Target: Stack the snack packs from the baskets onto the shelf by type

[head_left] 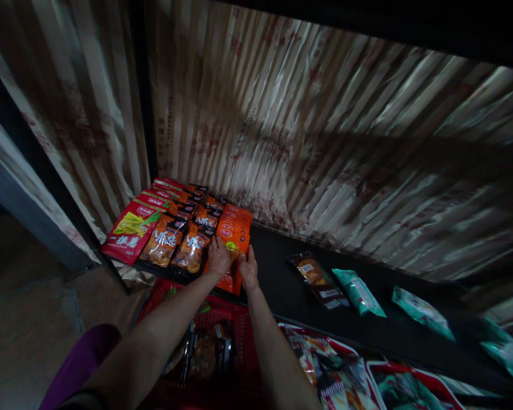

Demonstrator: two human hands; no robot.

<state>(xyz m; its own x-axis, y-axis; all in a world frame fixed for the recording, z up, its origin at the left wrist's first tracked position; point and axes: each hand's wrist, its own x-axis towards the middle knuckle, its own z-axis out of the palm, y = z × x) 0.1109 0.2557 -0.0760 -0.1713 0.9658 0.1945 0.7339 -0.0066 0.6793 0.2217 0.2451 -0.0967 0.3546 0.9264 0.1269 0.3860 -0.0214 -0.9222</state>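
Note:
Both my hands reach forward to a stack of orange snack packets [236,230] lying on a dark shelf [277,279]. My left hand [218,256] grips the left side of the front orange packet, fingers curled on it. My right hand [248,267] holds its right side. To the left of the orange stack lie rows of orange-brown snack bags [177,242] and red packets with a yellow picture [132,228].
A dark brown packet [316,279] and several teal packets [359,291] lie loose further right on the shelf. Below the shelf stands a red basket [235,336] with packets inside. More red packets [325,364] fill the lower right. Striped packaging lines the back wall.

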